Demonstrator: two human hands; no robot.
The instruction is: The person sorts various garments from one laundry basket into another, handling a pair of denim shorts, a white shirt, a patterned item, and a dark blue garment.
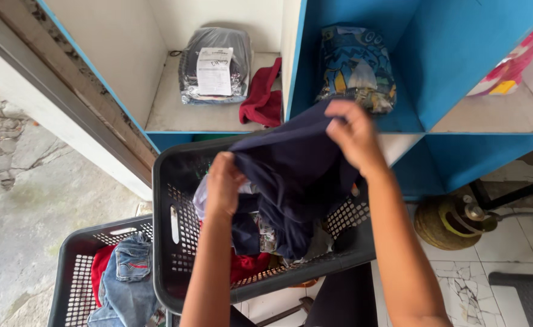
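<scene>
Navy garment point(293, 169) is pinched at its upper edge by the left hand point(224, 184) and the right hand point(351, 133), stretched obliquely between them, draped above the dark laundry basket point(172, 224); right hand higher.

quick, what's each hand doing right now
Left hand: closed on the dark navy garment.
Right hand: closed, pinching the same garment's upper edge.
</scene>
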